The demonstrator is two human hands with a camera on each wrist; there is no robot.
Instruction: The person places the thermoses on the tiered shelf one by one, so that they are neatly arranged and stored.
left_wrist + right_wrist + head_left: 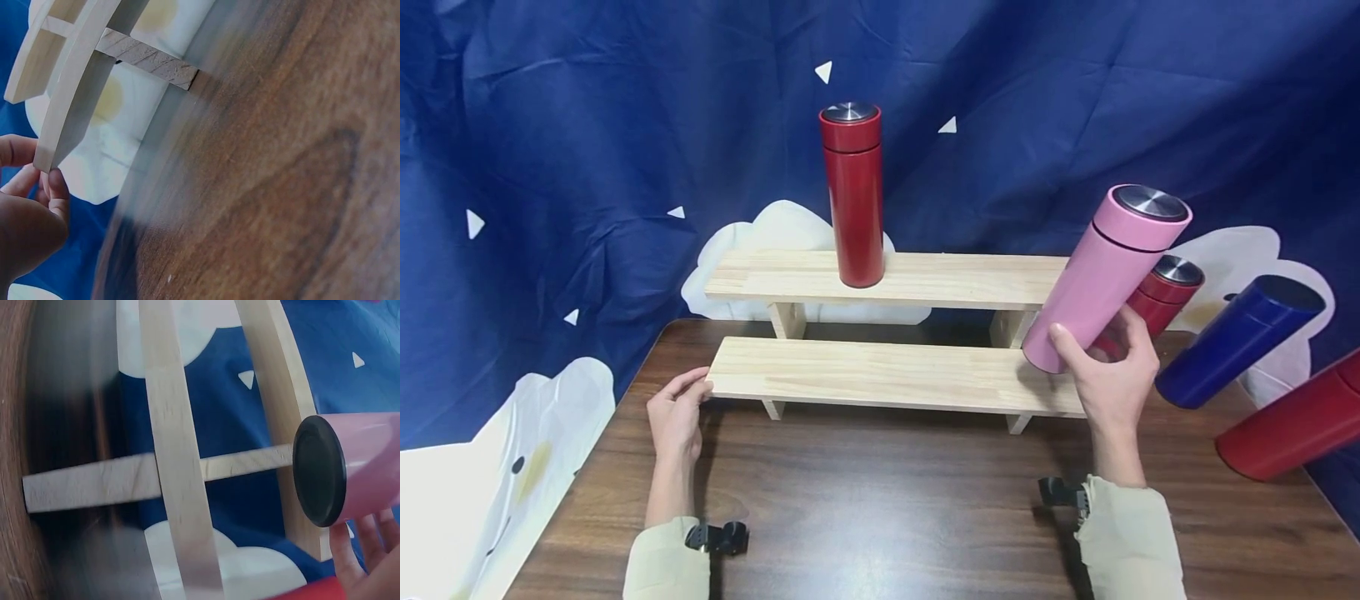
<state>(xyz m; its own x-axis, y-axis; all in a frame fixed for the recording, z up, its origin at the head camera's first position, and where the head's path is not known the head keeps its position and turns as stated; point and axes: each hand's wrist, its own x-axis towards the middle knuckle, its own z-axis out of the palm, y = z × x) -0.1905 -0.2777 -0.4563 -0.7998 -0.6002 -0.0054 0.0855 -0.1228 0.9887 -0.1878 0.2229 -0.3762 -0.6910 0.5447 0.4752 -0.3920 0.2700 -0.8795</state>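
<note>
My right hand (pixel 1117 379) grips a pink thermos flask (pixel 1101 279) near its base, thumb in front, fingers behind. The flask leans to the right in the air over the right end of a two-step wooden rack (pixel 865 371). Its dark round bottom (pixel 319 472) faces the camera in the right wrist view, clear of the boards. My left hand (pixel 676 417) pinches the left end of the rack's lower board, as the left wrist view also shows, with thumb and fingers on opposite faces (pixel 31 206). A red thermos flask (pixel 856 208) stands upright on the upper board, left of its middle.
Behind my right hand another red flask (pixel 1167 292) is partly hidden. Farther right are a dark blue flask (pixel 1240 342) and a larger-looking red flask (pixel 1296 417), cut off by the frame. The brown wooden table (pixel 880 508) meets a blue curtain (pixel 625 108) behind.
</note>
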